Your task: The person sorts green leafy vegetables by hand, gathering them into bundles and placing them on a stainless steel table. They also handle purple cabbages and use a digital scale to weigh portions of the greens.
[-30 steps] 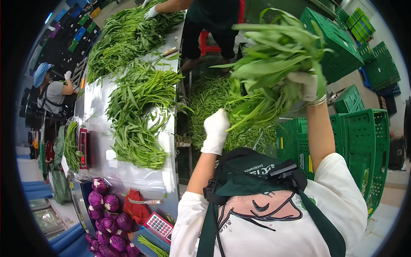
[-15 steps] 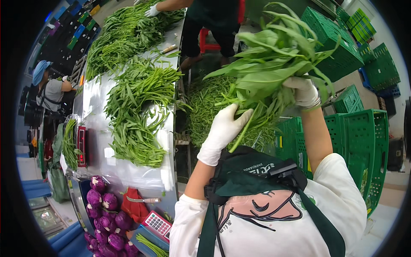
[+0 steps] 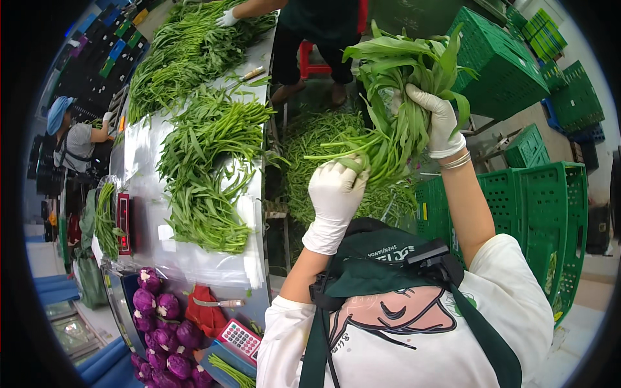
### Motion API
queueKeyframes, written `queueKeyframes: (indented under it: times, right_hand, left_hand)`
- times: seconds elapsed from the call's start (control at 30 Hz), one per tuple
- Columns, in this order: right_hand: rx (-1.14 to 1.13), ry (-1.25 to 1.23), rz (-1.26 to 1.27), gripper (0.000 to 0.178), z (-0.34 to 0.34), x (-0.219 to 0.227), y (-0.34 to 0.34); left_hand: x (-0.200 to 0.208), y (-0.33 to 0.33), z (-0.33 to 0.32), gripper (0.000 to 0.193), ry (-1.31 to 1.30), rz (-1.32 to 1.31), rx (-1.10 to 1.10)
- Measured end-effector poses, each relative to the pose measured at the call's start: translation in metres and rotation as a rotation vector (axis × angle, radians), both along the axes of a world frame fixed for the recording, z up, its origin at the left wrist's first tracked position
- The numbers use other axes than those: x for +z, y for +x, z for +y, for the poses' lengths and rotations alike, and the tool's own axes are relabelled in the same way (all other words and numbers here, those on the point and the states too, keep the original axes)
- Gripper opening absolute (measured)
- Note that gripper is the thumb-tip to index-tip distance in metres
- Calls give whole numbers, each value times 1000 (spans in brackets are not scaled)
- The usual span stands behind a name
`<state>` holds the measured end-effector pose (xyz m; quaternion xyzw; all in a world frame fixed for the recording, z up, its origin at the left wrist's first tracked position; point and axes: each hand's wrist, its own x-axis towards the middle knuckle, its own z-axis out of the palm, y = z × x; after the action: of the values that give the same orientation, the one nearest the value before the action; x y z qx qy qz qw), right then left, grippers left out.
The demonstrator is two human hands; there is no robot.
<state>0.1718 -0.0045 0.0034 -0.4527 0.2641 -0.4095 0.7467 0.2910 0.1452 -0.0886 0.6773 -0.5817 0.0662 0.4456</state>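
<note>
A bunch of long-leaved water spinach (image 3: 401,116) is held up in front of me by both white-gloved hands. My right hand (image 3: 438,123) wraps round its leafy part, thumb across the leaves. Lower down, my left hand (image 3: 336,191) has its fingers curled on the stems, whose cut ends point left. Below the bunch lies a heap of loose green stems and leaves (image 3: 310,155). To my left, more water spinach (image 3: 207,168) is spread along the metal table (image 3: 145,155).
Purple cabbages (image 3: 165,336), a small knife (image 3: 220,302), and a calculator (image 3: 239,341) lie at the table's near end. A red-framed scale (image 3: 123,223) stands at its left. Green crates (image 3: 543,200) stack up on my right. A co-worker's gloved hand (image 3: 226,18) touches greens at the far end.
The bunch has swung left and is gathered tighter. My left hand has gone from a spread thumb and fingers to curled on the stems; my right hand has shifted slightly left.
</note>
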Motion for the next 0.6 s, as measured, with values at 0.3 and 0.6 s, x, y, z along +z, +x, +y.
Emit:
queueKeyframes:
  times: [0.3, 0.6]
  right_hand:
    - [82, 8, -67, 21, 5, -7, 5]
    - [-58, 47, -166, 22, -20, 13, -34]
  left_hand:
    - [-12, -11, -16, 18, 170, 985, -204]
    - [-80, 41, 27, 19, 300, 94, -74]
